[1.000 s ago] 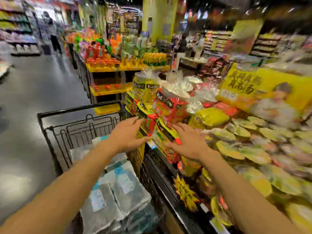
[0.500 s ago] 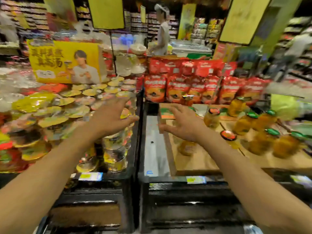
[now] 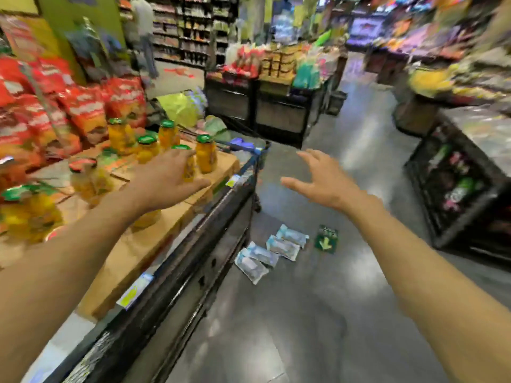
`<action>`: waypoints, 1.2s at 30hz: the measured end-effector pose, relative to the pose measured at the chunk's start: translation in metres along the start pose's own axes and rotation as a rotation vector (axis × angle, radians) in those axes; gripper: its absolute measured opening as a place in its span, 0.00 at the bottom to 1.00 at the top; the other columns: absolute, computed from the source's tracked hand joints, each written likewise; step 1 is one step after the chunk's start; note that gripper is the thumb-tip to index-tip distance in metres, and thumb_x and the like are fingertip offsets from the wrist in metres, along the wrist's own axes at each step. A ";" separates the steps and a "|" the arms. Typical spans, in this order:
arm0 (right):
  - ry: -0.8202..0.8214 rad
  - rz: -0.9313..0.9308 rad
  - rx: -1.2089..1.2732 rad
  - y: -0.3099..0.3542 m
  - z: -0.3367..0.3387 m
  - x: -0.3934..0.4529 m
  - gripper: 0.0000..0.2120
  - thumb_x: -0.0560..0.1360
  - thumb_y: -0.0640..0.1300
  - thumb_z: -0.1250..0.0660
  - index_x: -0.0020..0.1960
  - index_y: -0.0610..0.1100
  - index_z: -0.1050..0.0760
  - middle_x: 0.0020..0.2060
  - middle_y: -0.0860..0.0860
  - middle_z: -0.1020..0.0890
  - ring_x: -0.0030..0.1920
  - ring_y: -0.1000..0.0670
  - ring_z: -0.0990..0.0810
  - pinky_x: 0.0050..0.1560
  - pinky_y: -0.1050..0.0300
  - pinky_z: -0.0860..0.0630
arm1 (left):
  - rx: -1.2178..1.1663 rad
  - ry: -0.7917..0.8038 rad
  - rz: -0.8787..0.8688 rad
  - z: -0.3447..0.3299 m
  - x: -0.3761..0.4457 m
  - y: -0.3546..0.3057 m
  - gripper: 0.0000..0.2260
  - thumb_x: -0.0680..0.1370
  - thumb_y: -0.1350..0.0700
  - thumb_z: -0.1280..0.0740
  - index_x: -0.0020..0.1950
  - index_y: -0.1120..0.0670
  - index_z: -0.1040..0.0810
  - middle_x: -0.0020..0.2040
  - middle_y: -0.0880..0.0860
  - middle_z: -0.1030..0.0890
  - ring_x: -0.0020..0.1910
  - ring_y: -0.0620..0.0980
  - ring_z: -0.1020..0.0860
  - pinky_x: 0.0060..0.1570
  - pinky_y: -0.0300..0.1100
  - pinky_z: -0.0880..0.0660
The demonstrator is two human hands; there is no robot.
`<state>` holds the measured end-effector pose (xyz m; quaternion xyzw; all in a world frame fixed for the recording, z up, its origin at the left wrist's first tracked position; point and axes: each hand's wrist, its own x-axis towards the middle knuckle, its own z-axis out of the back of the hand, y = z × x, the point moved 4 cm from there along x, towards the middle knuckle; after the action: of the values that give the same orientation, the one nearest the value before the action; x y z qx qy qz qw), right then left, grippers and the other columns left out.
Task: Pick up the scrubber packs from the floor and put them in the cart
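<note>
Plastic-wrapped scrubber packs (image 3: 272, 248) | four, overlapping on floor beside display stand, near green arrow sticker (image 3: 326, 239) | likely light, soft, slippery; pinch at edge | left hand (image 3: 166, 181), right hand (image 3: 320, 179) spread wide, empty, well above.

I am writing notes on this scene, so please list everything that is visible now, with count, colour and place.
scrubber packs: about four, pale blue and white, on the floor beside the display base
green arrow sign: one, on the floor right of the packs
jars: several, orange contents with green lids, on the cardboard display at left
red bags: many, stacked behind the jars
black crate: one, at right
left hand: open, above the jars
right hand: open, above the floor
</note>
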<state>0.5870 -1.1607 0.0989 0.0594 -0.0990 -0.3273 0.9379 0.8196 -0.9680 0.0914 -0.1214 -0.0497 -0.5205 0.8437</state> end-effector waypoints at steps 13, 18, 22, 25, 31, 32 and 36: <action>-0.061 -0.314 -0.043 -0.181 0.011 -0.028 0.45 0.74 0.74 0.40 0.82 0.47 0.40 0.79 0.46 0.34 0.79 0.43 0.37 0.77 0.45 0.37 | 0.092 0.015 -0.373 -0.088 0.127 -0.147 0.41 0.78 0.30 0.40 0.82 0.55 0.41 0.77 0.57 0.30 0.74 0.58 0.30 0.70 0.54 0.29; -0.031 -0.296 -0.034 -0.237 0.001 0.002 0.44 0.76 0.73 0.39 0.82 0.48 0.42 0.80 0.47 0.36 0.79 0.44 0.38 0.77 0.46 0.38 | 0.140 0.050 -0.337 -0.116 0.162 -0.180 0.41 0.78 0.29 0.41 0.82 0.55 0.40 0.76 0.57 0.30 0.73 0.59 0.29 0.72 0.54 0.32; -0.023 -0.260 -0.003 -0.275 0.001 0.029 0.44 0.76 0.73 0.40 0.83 0.48 0.43 0.81 0.46 0.38 0.81 0.44 0.40 0.79 0.43 0.40 | 0.207 0.044 -0.323 -0.131 0.192 -0.201 0.41 0.78 0.28 0.43 0.82 0.54 0.40 0.76 0.56 0.29 0.73 0.59 0.29 0.73 0.56 0.34; -0.021 -0.244 0.004 -0.301 -0.001 0.045 0.44 0.76 0.73 0.40 0.83 0.48 0.43 0.81 0.46 0.38 0.81 0.44 0.41 0.79 0.43 0.40 | 0.194 0.033 -0.318 -0.137 0.219 -0.218 0.41 0.78 0.29 0.42 0.82 0.54 0.40 0.74 0.56 0.27 0.71 0.59 0.28 0.69 0.55 0.31; -0.018 -0.267 0.029 -0.358 -0.007 0.083 0.46 0.74 0.74 0.41 0.83 0.49 0.43 0.81 0.47 0.38 0.81 0.45 0.41 0.80 0.44 0.41 | 0.158 0.024 -0.331 -0.155 0.282 -0.252 0.40 0.78 0.30 0.41 0.81 0.53 0.39 0.74 0.56 0.27 0.71 0.59 0.27 0.69 0.54 0.32; -0.015 -0.271 0.026 -0.368 -0.009 0.092 0.46 0.74 0.75 0.42 0.83 0.50 0.43 0.82 0.48 0.38 0.81 0.45 0.41 0.80 0.44 0.41 | 0.150 0.019 -0.333 -0.159 0.295 -0.255 0.39 0.78 0.30 0.41 0.82 0.53 0.39 0.74 0.56 0.27 0.71 0.59 0.27 0.68 0.54 0.31; -0.006 -0.296 0.018 -0.409 -0.017 0.143 0.46 0.75 0.74 0.41 0.83 0.50 0.45 0.83 0.48 0.41 0.83 0.47 0.45 0.81 0.46 0.45 | 0.090 0.015 -0.329 -0.183 0.357 -0.261 0.40 0.78 0.29 0.42 0.81 0.55 0.40 0.74 0.56 0.27 0.71 0.57 0.27 0.70 0.53 0.31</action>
<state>0.4541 -1.5680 0.0310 0.0808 -0.0948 -0.4613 0.8785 0.7416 -1.4362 0.0299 -0.0697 -0.0857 -0.6496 0.7522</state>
